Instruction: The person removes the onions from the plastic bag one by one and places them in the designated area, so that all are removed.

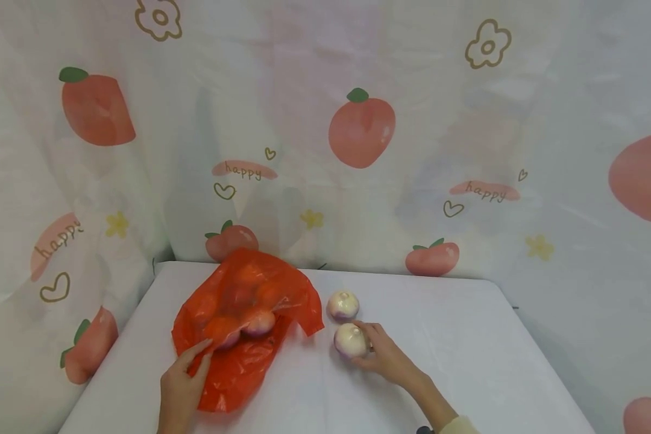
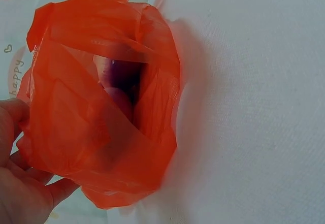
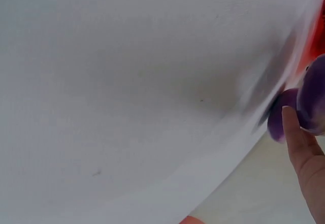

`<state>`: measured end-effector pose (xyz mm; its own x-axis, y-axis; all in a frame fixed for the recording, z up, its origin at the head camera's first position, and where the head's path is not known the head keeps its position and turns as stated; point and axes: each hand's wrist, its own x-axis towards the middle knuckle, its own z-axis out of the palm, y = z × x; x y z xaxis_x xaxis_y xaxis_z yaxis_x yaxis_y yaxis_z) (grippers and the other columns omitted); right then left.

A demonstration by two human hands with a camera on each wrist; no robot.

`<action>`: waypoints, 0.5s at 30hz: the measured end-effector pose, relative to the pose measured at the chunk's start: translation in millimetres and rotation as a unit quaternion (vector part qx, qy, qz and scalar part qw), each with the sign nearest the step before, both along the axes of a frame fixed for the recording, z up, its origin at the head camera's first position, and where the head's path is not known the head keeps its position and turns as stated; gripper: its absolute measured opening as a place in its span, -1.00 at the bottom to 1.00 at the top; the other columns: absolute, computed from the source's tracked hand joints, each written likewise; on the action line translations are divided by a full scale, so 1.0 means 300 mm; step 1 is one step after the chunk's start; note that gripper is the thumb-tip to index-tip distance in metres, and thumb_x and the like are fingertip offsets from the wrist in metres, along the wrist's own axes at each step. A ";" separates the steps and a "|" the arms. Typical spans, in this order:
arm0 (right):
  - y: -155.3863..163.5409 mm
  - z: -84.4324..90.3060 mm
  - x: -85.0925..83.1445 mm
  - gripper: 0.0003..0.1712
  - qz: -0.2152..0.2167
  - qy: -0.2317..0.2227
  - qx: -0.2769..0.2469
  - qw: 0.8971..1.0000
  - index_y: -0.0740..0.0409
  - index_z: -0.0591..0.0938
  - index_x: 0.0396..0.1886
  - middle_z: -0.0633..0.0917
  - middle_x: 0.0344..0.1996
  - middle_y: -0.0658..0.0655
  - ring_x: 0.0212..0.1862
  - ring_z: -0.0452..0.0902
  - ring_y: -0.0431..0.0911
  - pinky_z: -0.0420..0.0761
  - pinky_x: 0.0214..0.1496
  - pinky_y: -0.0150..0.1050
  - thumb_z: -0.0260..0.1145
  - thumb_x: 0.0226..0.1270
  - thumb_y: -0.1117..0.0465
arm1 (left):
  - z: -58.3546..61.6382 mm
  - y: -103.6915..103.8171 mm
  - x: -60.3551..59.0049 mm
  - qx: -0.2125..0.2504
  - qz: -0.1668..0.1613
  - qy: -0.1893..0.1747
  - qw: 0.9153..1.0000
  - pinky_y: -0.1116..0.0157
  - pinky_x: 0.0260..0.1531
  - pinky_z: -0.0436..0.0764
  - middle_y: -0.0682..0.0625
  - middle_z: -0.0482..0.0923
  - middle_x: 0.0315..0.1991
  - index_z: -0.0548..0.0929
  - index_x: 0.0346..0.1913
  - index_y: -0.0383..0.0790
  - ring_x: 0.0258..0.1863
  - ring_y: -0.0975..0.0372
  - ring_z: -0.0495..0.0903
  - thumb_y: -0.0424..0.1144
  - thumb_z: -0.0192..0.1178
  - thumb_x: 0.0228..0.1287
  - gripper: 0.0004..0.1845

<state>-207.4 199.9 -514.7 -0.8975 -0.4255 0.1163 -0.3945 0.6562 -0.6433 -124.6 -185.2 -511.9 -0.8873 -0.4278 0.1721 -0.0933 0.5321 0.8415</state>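
Note:
An orange-red plastic bag [image 1: 235,377] lies on its side at the left of the table, its mouth gaping. Inside sit several purple-and-white onions, two of them showing at the opening, like the onion [image 1: 259,323] nearer the middle. My left hand [image 1: 180,386] holds the bag's near left edge between thumb and fingers; the left wrist view shows the fingers [image 2: 62,189] partly behind the film. Right of the bag, my right hand [image 1: 386,360] grips a peeled-looking onion [image 1: 349,341] from its right side. Just behind it another onion [image 1: 343,304] rests on the table.
A white cloth covers the table [image 1: 456,337]. Around its back and sides hangs a pale curtain [image 1: 325,72] printed with fruit, hearts and flowers. The bag's loose flap [image 1: 309,307] reaches toward the two onions outside it.

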 end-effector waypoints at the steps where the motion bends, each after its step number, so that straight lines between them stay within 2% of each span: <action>1: 0.010 -0.002 -0.003 -0.15 -0.002 0.009 0.001 1.000 0.18 0.34 0.30 0.42 0.03 0.21 0.03 0.45 0.03 0.58 -0.05 -0.11 0.51 0.03 0.10 | 0.000 0.000 0.000 0.000 0.000 0.002 1.000 0.10 -0.02 0.44 -0.21 0.59 0.00 0.64 0.06 -0.25 -0.02 -0.04 0.56 -0.35 0.23 0.26 -0.70; 5: 0.043 -0.006 -0.015 -0.14 -0.016 0.028 0.013 0.999 0.22 0.34 0.29 0.44 0.03 0.21 0.01 0.47 0.01 0.59 -0.08 -0.16 0.51 0.02 0.07 | 0.000 0.001 0.001 -0.001 -0.002 0.006 1.000 0.12 -0.01 0.44 -0.19 0.59 0.00 0.64 0.06 -0.24 -0.01 -0.03 0.56 -0.33 0.23 0.26 -0.70; 8: 0.063 -0.007 -0.023 -0.13 -0.026 0.027 0.021 0.999 0.22 0.34 0.29 0.45 0.03 0.22 -0.02 0.48 0.01 0.59 -0.08 -0.13 0.51 0.02 0.06 | 0.000 0.000 0.005 0.003 -0.005 0.001 1.000 0.11 0.00 0.43 -0.20 0.58 0.02 0.64 0.07 -0.24 -0.01 -0.03 0.55 -0.31 0.23 0.26 -0.69; 15: 0.099 -0.020 -0.048 -0.13 -0.043 0.019 0.054 0.997 0.24 0.33 0.30 0.46 0.04 0.25 0.12 0.42 0.17 0.42 0.16 0.09 0.50 0.02 0.06 | 0.001 -0.002 0.006 0.006 -0.004 -0.011 1.000 0.13 0.00 0.43 -0.19 0.57 0.03 0.63 0.09 -0.22 0.00 -0.01 0.54 -0.29 0.22 0.28 -0.68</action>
<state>-221.9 229.6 -520.6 -0.9272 -0.3589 0.1076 -0.3559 0.7539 -0.5522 -122.8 -185.8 -511.7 -0.8945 -0.4223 0.1468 -0.1079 0.5225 0.8458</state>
